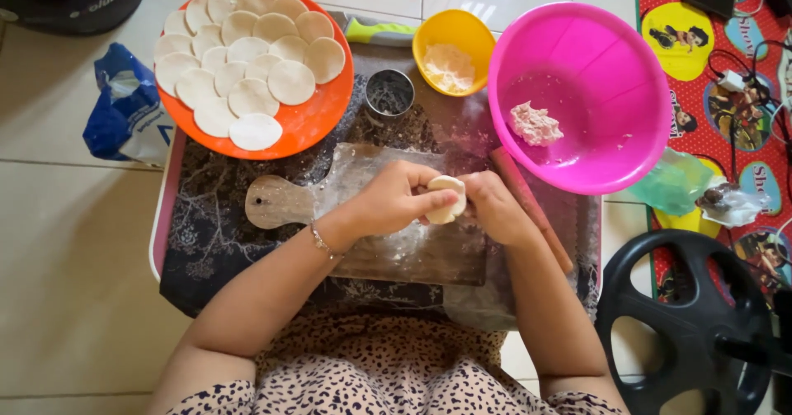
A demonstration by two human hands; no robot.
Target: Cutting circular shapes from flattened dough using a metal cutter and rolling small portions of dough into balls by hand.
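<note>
**Dumpling pinched over a floured board**

A pale folded dumpling (446,199) sits between both hands just above the wooden board (396,246). The left hand (394,199) pinches its near edge with thumb and fingers pressed together; the right hand (493,207) cups and pinches its other side.

The board lies on a dark patterned cloth (210,233) over a low tray. Beyond the board stand an orange plate (318,118) stacked with round dough wrappers (247,56), a small metal cutter ring (389,93), a yellow bowl (454,48) of flour and a pink bowl (594,93) holding a lump of filling (535,124). A rolling pin (536,213) lies at the board's right end.

Pale floor tiles (74,242) surround the tray. A black weight plate (689,324) rests to the board's right.
</note>
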